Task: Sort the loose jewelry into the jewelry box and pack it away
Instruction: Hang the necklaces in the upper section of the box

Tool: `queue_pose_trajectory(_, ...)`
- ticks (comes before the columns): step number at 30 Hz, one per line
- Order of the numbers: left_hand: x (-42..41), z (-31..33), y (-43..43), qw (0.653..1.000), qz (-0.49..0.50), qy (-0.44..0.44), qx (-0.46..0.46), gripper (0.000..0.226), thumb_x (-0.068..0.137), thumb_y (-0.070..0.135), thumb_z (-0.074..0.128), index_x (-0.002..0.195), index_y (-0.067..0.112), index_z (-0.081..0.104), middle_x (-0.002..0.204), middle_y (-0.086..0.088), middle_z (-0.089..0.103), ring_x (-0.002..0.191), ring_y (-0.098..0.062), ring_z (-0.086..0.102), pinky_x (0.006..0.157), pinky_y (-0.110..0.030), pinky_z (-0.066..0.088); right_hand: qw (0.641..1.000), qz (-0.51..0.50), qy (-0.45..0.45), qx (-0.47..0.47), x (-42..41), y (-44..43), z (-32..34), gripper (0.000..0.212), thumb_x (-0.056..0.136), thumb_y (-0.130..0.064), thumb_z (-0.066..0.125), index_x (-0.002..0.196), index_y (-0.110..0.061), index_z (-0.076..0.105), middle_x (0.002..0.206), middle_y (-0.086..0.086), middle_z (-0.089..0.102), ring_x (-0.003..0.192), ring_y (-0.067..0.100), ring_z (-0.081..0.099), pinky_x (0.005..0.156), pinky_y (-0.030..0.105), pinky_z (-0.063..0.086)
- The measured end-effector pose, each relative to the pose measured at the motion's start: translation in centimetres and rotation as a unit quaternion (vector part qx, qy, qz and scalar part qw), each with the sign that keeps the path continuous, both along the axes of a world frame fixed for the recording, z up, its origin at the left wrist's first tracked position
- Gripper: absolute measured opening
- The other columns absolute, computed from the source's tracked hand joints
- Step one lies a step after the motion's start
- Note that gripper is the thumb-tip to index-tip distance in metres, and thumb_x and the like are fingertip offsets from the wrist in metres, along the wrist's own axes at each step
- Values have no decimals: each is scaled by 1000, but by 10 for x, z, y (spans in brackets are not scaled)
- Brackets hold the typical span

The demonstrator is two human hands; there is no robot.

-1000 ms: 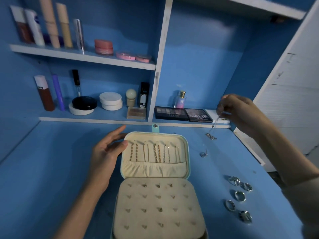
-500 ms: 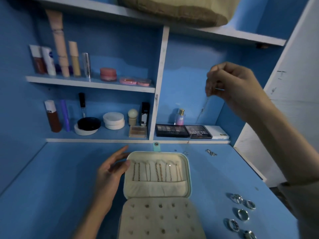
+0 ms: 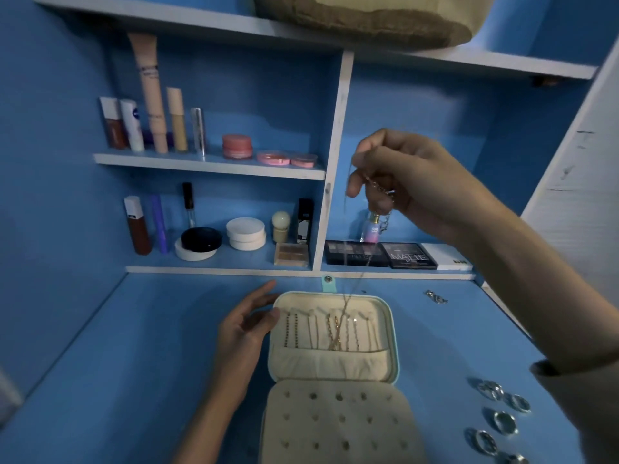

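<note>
Your right hand (image 3: 402, 182) is pinching a thin necklace (image 3: 345, 299) high above the open jewelry box (image 3: 335, 365); its faint chain is hanging down, the lower end blurring among the lid's chains. Your left hand (image 3: 244, 333) is lying relaxed against the lid's left edge

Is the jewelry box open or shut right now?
Open. The mint-green jewelry box with cream lining has its lid folded back, showing gold chains hung inside and the cream holed pad of the base.
</note>
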State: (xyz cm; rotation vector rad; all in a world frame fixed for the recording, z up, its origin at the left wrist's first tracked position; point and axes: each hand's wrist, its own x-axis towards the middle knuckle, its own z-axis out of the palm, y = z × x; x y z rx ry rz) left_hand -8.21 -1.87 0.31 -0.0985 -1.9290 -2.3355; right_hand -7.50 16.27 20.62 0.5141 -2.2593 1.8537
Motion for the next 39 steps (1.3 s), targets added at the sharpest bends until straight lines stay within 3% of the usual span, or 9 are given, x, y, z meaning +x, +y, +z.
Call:
queue_pose_trajectory(6,-1,-3,-1,1000,6,6,0,40,86,-4,60,106,29,68,98,3,72,99,-13,65,90,-31,50,995,90,-53,7,2,-17,-19,18,85,7,54,84,-11,54,71,9,67,44,13,31,44,20,31)
queue_pose_trajectory(11,-1,-2,0,1000,7,16,1,42,85,-7,59,105,29,67,88,11,73,89,-3,66,83,-22,51,985,148,-87,24,-8,-27,-40,27,81,18,51,86,-8,55,72,8,69,52,10,49,49,17,39)
queue_pose_trajectory(15,0,-1,-1,1000,1,25,-3,41,86,-6,58,105,29,65,86,15,73,87,0,66,77,-16,51,976,183,-108,46,-19,-34,-59,30,80,23,47,81,-7,55,74,10,70,64,19,50,53,20,42)
queue_pose_trajectory(21,0,1,-1,1000,-5,28,-2,40,87,-5,58,109,29,63,85,19,72,85,4,66,72,-12,50,977,155,-102,106,-35,-42,-78,30,79,21,48,76,-8,53,77,13,69,59,17,57,54,23,40)
queue_pose_trajectory(26,-1,-1,-1,1000,-12,28,3,40,87,-4,58,113,26,63,87,14,73,87,-1,67,73,-13,50,950,79,-79,290,-36,-39,-90,29,76,18,48,74,-9,55,79,14,70,61,15,61,51,24,44)
queue_pose_trajectory(30,-2,-1,0,1000,-4,27,9,41,86,-6,59,112,24,64,87,10,72,85,0,66,73,-13,50,915,73,-62,391,-23,-37,-86,24,78,11,52,74,-12,58,67,4,66,49,5,59,49,22,48)
queue_pose_trajectory(34,-3,-2,0,1000,1,22,14,40,85,-7,60,108,25,66,92,6,70,85,-1,67,74,-15,51,912,112,-52,392,-14,-39,-87,21,77,12,57,78,-9,60,75,9,66,65,23,68,59,34,57)
queue_pose_trajectory(39,-3,-3,-1,1000,-4,27,7,39,85,-4,61,119,15,65,102,-5,71,97,-14,67,85,-24,52,920,122,-15,373,-10,-40,-95,18,78,9,62,80,-9,61,76,4,67,68,11,69,67,26,56)
